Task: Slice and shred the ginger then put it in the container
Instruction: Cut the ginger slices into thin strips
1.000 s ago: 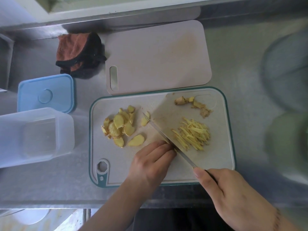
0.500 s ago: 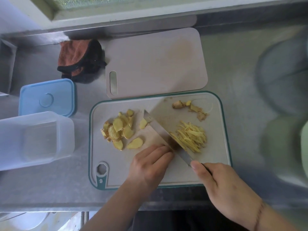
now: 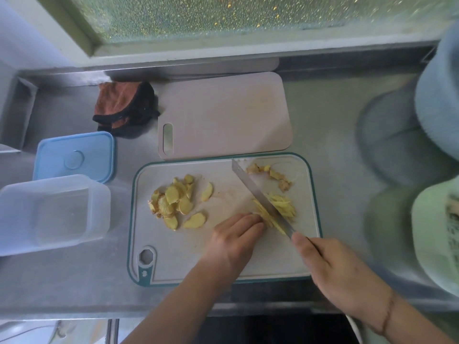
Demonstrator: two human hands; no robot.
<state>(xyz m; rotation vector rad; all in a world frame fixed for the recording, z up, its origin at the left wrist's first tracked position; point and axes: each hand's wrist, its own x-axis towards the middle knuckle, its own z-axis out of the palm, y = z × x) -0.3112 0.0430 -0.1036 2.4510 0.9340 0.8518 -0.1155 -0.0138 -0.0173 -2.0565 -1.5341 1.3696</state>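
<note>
Right hand [image 3: 340, 271] grips the knife [image 3: 260, 197] to shred; left hand [image 3: 236, 237], fingers curled, pins ginger slices against the blade, steadying them on the cutting board [image 3: 173, 256].

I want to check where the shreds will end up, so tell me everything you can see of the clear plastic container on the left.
The clear container is a rounded-rectangle tub of translucent, frosted-looking plastic. It stands upright and open on the steel counter, left of the teal-rimmed cutting board, apart from it. It looks empty; no ginger shows inside. Its blue lid lies flat just behind it, their edges overlapping in this view. Neither hand touches it.
</note>
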